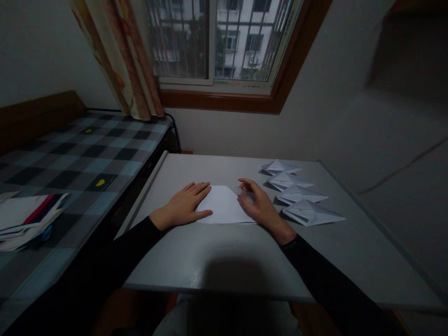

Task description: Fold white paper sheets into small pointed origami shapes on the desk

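Note:
A sheet of white paper [224,205] with slanted, folded-looking upper corners lies flat on the white table [196,261]. My left hand [187,204] is open and rests palm down over the paper's left side, fingers stretched out. Over the right side is my right hand [257,201], its fingers loosely bent and the thumb apart from the index finger. Nothing shows between them, and the fingertips are slightly blurred. Just right of this hand, several folded white paper shapes with pointed ends, the nearest folded paper shape [311,213] among them, stand in a row going back.
To the left is a bed with a checked cover [115,154], bearing a pile of papers or bags [31,217]. A barred window [227,42] with a brown frame and a patterned curtain [122,56] is behind the table. A wall runs along the right.

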{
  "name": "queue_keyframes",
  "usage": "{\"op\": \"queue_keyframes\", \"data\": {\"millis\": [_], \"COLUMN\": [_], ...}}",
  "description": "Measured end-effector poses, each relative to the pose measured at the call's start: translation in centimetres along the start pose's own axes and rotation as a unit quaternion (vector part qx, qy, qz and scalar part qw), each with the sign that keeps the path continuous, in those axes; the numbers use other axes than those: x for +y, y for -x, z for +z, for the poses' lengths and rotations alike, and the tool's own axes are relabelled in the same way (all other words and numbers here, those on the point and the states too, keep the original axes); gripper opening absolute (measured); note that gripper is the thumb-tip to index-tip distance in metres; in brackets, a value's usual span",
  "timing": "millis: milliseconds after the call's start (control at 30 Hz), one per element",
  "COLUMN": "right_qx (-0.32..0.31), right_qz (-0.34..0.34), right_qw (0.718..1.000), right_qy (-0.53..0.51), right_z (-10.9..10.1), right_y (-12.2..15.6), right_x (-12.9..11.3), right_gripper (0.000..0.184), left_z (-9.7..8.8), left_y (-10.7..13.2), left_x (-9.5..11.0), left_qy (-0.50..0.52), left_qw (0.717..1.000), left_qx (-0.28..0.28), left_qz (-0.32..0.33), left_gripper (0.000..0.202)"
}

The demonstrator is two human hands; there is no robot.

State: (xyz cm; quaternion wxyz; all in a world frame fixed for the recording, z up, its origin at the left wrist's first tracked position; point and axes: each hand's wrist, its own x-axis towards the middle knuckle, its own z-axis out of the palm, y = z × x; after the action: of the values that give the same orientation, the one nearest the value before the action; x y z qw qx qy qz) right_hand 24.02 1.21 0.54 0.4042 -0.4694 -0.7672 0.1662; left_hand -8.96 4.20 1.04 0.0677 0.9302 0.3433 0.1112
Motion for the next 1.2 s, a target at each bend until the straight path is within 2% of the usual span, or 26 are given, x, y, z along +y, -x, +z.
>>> {"op": "queue_keyframes", "data": {"millis": [67, 100, 167, 267, 367, 433, 567, 667, 767, 1033, 1100, 1200], "right_qx": [-0.084, -0.127, -0.193, -0.232, -0.242, -0.248, -0.251, -0.24, -0.234, -0.235, -0.229, -0.224], "right_qz": [-0.053, -0.073, -0.091, -0.07, -0.043, -0.036, -0.018, -0.013, -0.024, -0.047, -0.048, -0.047], "right_qw": [0.995, 0.987, 0.971, 0.955, 0.949, 0.946, 0.944, 0.946, 0.947, 0.94, 0.941, 0.943], "right_qy": [0.033, 0.058, 0.112, 0.172, 0.198, 0.205, 0.211, 0.218, 0.22, 0.243, 0.243, 0.242], "right_z": [0.1, 0.1, 0.4, 1.0, 1.7, 2.2, 3.2, 3.4, 2.5, -1.8, -2.1, -2.2], "right_y": [0.3, 0.4, 0.7, 0.8, 0.2, -0.6, -2.3, -2.3, -0.8, 5.1, 5.7, 5.8], "right_x": [-0.9, -1.3, -1.7, -1.9, -2.0, -2.0, -2.3, -2.4, -2.4, -2.0, -2.1, -2.1], "right_gripper": [0.05, 0.055, 0.074, 0.101, 0.116, 0.12, 0.114, 0.108, 0.104, 0.097, 0.095, 0.094], "left_z": [0.2, 0.3, 0.5, 0.7, 0.7, 0.7, 0.7, 0.8, 0.9, 0.6, 0.7, 0.8], "left_y": [0.0, 0.0, 0.0, -0.1, -0.1, -0.1, -0.1, -0.1, 0.0, 0.2, 0.1, -0.4], "left_x": [0.0, 0.0, -0.1, -0.2, -0.2, -0.1, 0.0, 0.0, 0.0, 0.1, 0.1, 0.3], "left_qy": [-0.003, -0.005, -0.01, -0.016, -0.02, -0.022, -0.026, -0.024, -0.024, -0.002, 0.008, 0.031], "left_qw": [1.0, 1.0, 0.999, 0.999, 0.999, 0.999, 0.999, 0.999, 0.999, 0.999, 1.0, 0.996], "left_qx": [-0.01, -0.017, -0.031, -0.039, -0.041, -0.044, -0.047, -0.043, -0.04, -0.037, -0.013, 0.055], "left_qz": [-0.001, -0.003, -0.007, -0.006, -0.001, -0.001, -0.006, -0.012, -0.017, -0.018, -0.027, -0.068], "left_gripper": [0.091, 0.093, 0.095, 0.096, 0.096, 0.096, 0.096, 0.097, 0.098, 0.094, 0.095, 0.106]}}
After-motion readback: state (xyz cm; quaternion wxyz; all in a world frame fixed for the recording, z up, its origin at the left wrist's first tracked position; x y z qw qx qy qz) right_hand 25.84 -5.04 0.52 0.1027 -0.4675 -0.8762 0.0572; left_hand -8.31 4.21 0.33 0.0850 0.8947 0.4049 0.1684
